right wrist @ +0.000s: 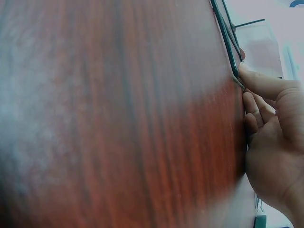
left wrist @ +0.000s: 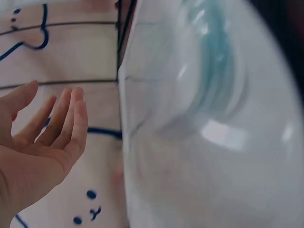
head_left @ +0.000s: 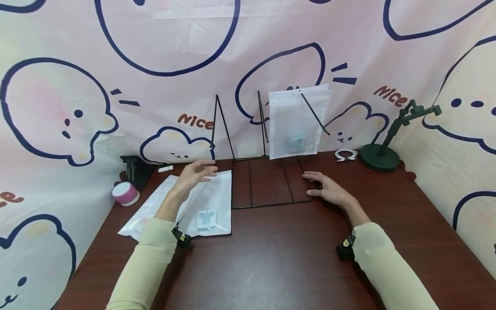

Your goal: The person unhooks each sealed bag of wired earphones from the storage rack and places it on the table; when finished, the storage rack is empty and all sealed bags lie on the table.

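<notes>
A black wire rack [head_left: 267, 204] lies on the table, with thin prongs standing up at its back. My right hand [head_left: 325, 188] grips the rack's right side near the front corner; in the right wrist view the thumb [right wrist: 266, 84] rests against the wire. From a right-hand prong hangs a white translucent bag [head_left: 286, 120] with a small pale teal item inside. My left hand [head_left: 193, 175], fingers loosely bent and holding nothing, hovers over a flat white bag [head_left: 222, 193]. On or inside that bag shows a white earphone case [head_left: 206, 219]; which, I cannot tell.
A green stand with an arm [head_left: 379, 157] and a coiled white cable [head_left: 345, 155] are at the back right. At the back left are a black stand [head_left: 135, 172], a pink-and-white round tub [head_left: 125, 193] and a small white item [head_left: 165, 168]. A printed cloth hangs behind.
</notes>
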Available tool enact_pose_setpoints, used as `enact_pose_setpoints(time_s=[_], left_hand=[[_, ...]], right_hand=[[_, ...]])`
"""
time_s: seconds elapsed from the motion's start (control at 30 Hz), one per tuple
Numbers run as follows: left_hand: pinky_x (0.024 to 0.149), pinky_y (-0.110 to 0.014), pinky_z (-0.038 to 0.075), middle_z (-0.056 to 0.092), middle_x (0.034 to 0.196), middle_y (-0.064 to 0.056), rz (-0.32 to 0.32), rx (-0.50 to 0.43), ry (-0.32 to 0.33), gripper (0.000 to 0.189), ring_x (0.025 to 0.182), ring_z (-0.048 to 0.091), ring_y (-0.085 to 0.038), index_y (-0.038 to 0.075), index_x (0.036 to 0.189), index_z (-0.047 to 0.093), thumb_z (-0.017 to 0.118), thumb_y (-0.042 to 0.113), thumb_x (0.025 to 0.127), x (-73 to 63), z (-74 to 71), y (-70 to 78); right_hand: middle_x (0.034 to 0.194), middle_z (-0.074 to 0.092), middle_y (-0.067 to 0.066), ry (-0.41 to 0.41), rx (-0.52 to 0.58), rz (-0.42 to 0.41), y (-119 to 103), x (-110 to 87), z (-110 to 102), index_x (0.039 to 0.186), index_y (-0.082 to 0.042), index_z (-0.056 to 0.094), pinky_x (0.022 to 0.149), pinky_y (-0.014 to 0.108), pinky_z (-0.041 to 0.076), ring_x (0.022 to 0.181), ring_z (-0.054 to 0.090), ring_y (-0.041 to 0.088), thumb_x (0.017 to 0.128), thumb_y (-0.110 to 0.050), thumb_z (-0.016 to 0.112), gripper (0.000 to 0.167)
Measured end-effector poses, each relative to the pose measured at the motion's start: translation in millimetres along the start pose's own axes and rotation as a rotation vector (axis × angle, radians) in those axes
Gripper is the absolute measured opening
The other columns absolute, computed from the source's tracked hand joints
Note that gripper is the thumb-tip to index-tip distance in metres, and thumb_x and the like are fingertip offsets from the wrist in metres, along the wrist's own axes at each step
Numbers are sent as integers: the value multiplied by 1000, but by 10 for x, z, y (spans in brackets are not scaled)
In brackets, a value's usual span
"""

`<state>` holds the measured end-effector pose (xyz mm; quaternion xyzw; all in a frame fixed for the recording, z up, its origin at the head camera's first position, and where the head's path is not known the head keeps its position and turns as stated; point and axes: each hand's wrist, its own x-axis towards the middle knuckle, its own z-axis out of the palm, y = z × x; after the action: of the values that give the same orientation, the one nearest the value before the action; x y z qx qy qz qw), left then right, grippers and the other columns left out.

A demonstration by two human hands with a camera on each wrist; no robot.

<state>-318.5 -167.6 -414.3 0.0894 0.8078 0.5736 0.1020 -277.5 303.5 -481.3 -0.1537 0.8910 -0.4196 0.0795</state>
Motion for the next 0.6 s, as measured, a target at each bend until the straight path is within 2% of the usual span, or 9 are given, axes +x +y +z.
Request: enact_pose_setpoints(time_s=[0.17,0.3,0.5,0.6], left_hand=[[111,-54,45,60,143,-23,-31,-10,-27,52,128,60,-42,2,151,49,62,23,106,51,200,-53],[109,-51,48,62,139,-24,-28,-1,-53,47,124,63,-40,0,149,51,62,15,105,103,315,-85],[106,-44,48,65,136,-22,-55,57,-77,44,123,64,-34,0,144,56,64,2,101,159,413,-198],[108,-45,46,65,137,-21,-83,92,-82,43,126,62,-34,0,143,57,63,-1,100,170,441,-238]], right_hand=[[164,31,21,-5,3,1,-11,2,4,156,-3,44,114,64,31,140,40,42,101,-12,68,61],[165,31,20,-2,6,12,-14,2,-13,156,-4,44,114,63,31,141,40,42,100,-11,68,61],[165,31,20,0,6,11,-9,5,-9,156,-3,44,114,63,31,140,40,41,100,-10,68,61],[165,31,20,-2,2,8,-6,6,-5,156,-3,44,114,63,31,140,40,41,101,-11,68,61]])
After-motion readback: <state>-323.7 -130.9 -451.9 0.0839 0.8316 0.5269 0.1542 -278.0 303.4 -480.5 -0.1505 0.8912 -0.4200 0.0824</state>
